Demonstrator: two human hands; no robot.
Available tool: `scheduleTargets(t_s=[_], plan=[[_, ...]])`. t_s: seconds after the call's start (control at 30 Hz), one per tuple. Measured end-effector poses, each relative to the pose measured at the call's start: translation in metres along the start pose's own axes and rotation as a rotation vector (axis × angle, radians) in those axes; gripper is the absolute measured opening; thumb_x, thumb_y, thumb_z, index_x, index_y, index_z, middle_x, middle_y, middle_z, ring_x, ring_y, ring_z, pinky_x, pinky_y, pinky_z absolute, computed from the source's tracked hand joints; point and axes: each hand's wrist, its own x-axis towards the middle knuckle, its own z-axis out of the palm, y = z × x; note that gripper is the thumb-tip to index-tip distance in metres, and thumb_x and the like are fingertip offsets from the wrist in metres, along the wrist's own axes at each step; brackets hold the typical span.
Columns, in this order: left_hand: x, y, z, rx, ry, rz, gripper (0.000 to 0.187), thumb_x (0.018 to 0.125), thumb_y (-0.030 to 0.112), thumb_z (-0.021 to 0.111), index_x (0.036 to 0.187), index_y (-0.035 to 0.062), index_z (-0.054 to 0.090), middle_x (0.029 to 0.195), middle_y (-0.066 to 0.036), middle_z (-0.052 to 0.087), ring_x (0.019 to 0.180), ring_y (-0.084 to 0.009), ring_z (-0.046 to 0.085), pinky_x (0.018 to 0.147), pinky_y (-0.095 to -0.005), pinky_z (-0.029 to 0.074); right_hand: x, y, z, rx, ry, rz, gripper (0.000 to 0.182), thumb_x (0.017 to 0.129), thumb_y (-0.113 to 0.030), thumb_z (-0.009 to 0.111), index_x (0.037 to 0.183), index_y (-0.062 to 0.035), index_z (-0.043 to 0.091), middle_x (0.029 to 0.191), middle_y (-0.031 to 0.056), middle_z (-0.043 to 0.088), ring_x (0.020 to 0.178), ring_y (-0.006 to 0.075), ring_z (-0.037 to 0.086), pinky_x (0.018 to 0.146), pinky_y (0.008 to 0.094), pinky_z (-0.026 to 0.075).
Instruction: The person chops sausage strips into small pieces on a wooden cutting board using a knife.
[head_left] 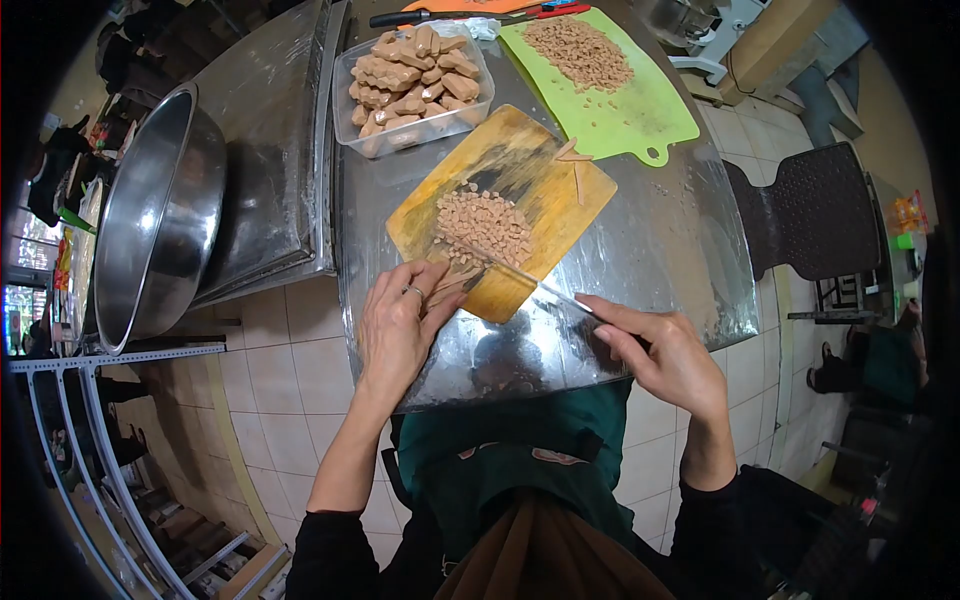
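Observation:
My left hand point(398, 312), with a ring on one finger, presses closed over a bundle of sausage strips point(452, 284) at the near left edge of a wooden cutting board point(578, 188). In my right hand point(662, 358) is the handle of a knife point(545, 288). Its blade reaches left across the board to the strips, close to my left fingertips. A pile of small diced sausage pieces point(484, 226) lies just beyond the blade. A few loose sausage strips point(577, 170) rest at the board's far right corner, partly over a green cutting board.
A clear plastic tub point(425, 128) of sausages stands behind the wooden board. The green cutting board point(655, 112) carries more diced pieces point(580, 52). A black-handled tool point(400, 18) lies at the back. To the left is a large steel bowl point(160, 220); a dark chair point(815, 215) is at right.

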Motion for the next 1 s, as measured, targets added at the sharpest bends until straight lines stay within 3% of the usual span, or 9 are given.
scheduleTargets(t_s=[0.1, 0.3, 0.6, 0.8, 0.9, 1.0], plan=[[0.01, 0.006, -0.002, -0.059, 0.046, -0.051, 0.026, 0.086, 0.018, 0.08, 0.11, 0.0065, 0.076, 0.105, -0.008, 0.07, 0.1, -0.0282, 0.063, 0.089, -0.0413, 0.046, -0.006, -0.004, -0.01, 0.049, 0.03, 0.165, 0.035, 0.1, -0.015, 0.065, 0.134, -0.0135, 0.07, 0.094, 0.021, 0.076, 0.061, 0.0238, 0.07, 0.067, 0.0342, 0.056], [0.03, 0.01, 0.024, 0.01, 0.154, 0.024, 0.016, 0.087, 0.019, 0.08, 0.099, 0.0098, 0.077, 0.098, -0.004, 0.07, 0.096, -0.0247, 0.063, 0.091, -0.039, 0.042, -0.014, 0.004, -0.011, 0.104, 0.117, 0.181, 0.036, 0.101, -0.014, 0.064, 0.136, -0.0124, 0.069, 0.098, 0.0202, 0.078, 0.061, 0.0162, 0.066, 0.065, 0.0335, 0.056], [0.041, 0.007, 0.03, 0.048, 0.07, 0.005, 0.013, 0.088, 0.02, 0.079, 0.094, 0.0092, 0.076, 0.094, -0.004, 0.069, 0.095, -0.0256, 0.064, 0.092, -0.0407, 0.042, -0.021, 0.012, -0.006, 0.127, 0.147, 0.182, 0.035, 0.101, -0.013, 0.065, 0.135, -0.012, 0.07, 0.096, 0.0195, 0.078, 0.061, 0.0146, 0.064, 0.065, 0.0322, 0.055], [0.045, 0.007, 0.029, 0.03, 0.032, -0.01, 0.011, 0.089, 0.019, 0.075, 0.093, 0.0093, 0.075, 0.093, -0.007, 0.069, 0.094, -0.0266, 0.063, 0.094, -0.0411, 0.04, -0.024, 0.017, -0.003, 0.148, 0.154, 0.181, 0.036, 0.101, -0.013, 0.065, 0.136, -0.0122, 0.069, 0.081, 0.0168, 0.075, 0.06, 0.0143, 0.062, 0.063, 0.0325, 0.054], [0.047, 0.012, 0.019, -0.099, -0.035, -0.106, 0.012, 0.091, 0.019, 0.073, 0.093, 0.0076, 0.074, 0.092, -0.008, 0.069, 0.092, -0.0286, 0.064, 0.091, -0.0421, 0.042, -0.025, 0.016, -0.004, 0.135, 0.148, 0.197, 0.036, 0.101, -0.013, 0.065, 0.136, -0.0123, 0.069, 0.075, 0.0162, 0.073, 0.06, 0.0141, 0.062, 0.063, 0.0331, 0.054], [0.04, 0.011, 0.003, -0.233, 0.073, -0.076, 0.012, 0.093, 0.017, 0.071, 0.095, 0.0047, 0.072, 0.091, -0.011, 0.069, 0.088, -0.0284, 0.066, 0.085, -0.0413, 0.047, -0.027, 0.018, -0.002, 0.144, 0.152, 0.18, 0.035, 0.101, -0.013, 0.065, 0.136, -0.0127, 0.07, 0.073, 0.0172, 0.072, 0.059, 0.0155, 0.064, 0.063, 0.0333, 0.054]])
